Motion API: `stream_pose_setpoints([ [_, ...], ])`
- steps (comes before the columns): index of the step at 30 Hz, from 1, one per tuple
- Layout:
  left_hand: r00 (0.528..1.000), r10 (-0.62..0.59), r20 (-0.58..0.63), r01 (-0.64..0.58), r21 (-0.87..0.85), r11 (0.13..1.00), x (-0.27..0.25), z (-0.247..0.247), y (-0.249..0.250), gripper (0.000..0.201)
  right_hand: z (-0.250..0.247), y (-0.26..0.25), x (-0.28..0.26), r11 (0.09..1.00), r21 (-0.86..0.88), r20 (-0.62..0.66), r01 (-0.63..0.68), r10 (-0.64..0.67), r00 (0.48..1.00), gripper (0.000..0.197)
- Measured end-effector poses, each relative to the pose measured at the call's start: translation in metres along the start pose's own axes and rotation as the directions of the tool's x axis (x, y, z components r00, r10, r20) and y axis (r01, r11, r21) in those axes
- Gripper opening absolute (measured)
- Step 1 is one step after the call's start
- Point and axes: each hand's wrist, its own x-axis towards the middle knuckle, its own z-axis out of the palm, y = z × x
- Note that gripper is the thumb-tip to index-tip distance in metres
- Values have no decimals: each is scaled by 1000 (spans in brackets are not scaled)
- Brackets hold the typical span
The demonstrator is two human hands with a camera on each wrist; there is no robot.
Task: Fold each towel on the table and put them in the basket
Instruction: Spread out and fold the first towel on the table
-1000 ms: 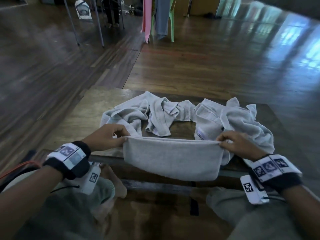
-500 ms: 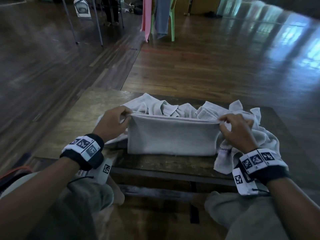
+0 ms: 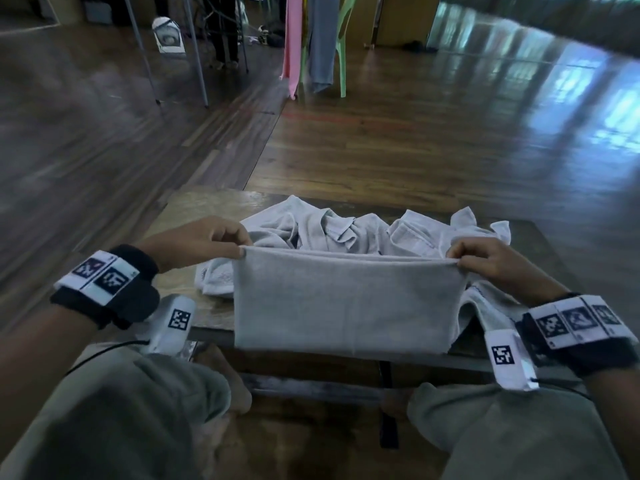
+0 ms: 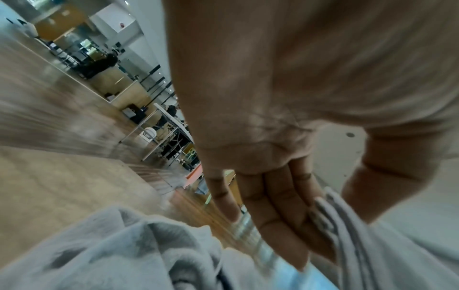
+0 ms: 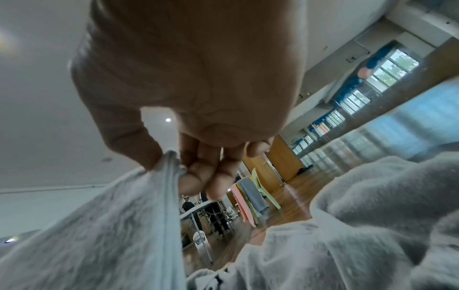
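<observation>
A grey towel (image 3: 346, 303), doubled over, hangs in the air above the near edge of the wooden table (image 3: 194, 209). My left hand (image 3: 221, 237) pinches its upper left corner and my right hand (image 3: 481, 261) pinches its upper right corner, stretching the top edge taut. The left wrist view has my fingers (image 4: 278, 212) against the towel (image 4: 352, 245), and the right wrist view has thumb and fingers (image 5: 198, 176) nipping the layered edge of the towel (image 5: 111, 225). Behind it lies a crumpled pile of grey towels (image 3: 346, 226). No basket is in view.
My knees (image 3: 145, 403) sit below the table's front edge. Wooden floor stretches beyond the table. A green chair (image 3: 343, 46) draped with pink and grey cloths (image 3: 291, 43) stands far back, with metal table legs (image 3: 197, 53) to its left.
Both hands lowered the folded towel onto the table half a second ago and have now lifted it again, towards me, so it hangs over the near edge.
</observation>
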Motion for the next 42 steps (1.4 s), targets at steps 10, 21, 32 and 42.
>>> stream_pose_setpoints([
  [10,984,26,-176,115,744,658,58,59,-67,26,51,62,42,740,-647,9,-185,250,968,12],
  [21,986,140,-86,-17,796,605,93,107,-51,23,114,41,71,661,-744,150,96,26,988,24],
  [32,977,154,-146,15,770,638,93,109,-51,18,129,40,86,625,-777,137,78,47,989,11],
  [42,978,66,-197,110,760,640,98,108,-57,18,130,49,88,643,-766,95,18,85,992,8],
])
